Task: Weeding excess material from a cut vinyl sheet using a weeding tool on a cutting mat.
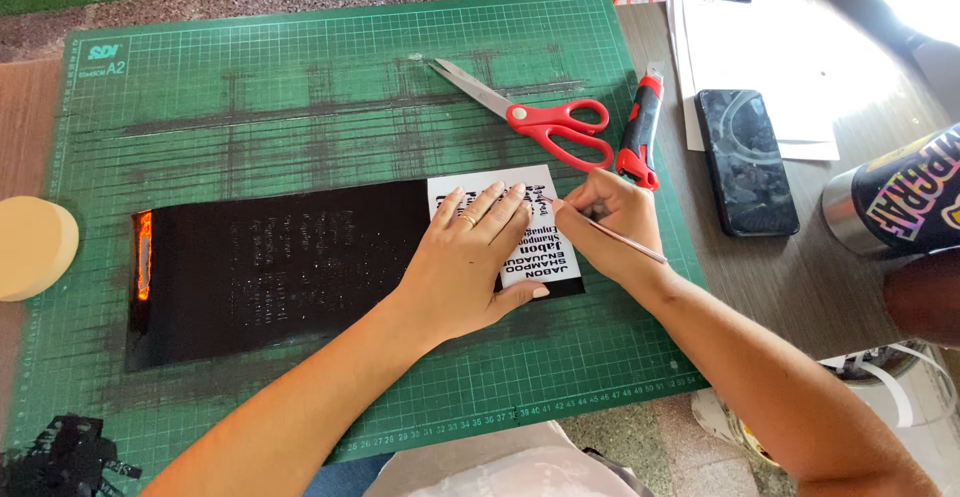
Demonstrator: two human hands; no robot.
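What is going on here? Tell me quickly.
A person is working on a black vinyl sheet lying on a green cutting mat. The left hand presses flat on the sheet's white lettered end. The right hand holds a thin pick tool with its tip at the lettering. Red scissors and a red utility knife lie on the mat beyond the hands; a phone rests on the table to the right.

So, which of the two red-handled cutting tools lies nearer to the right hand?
The red utility knife: its lower end almost touches the right hand. The scissors lie farther up the green cutting mat.
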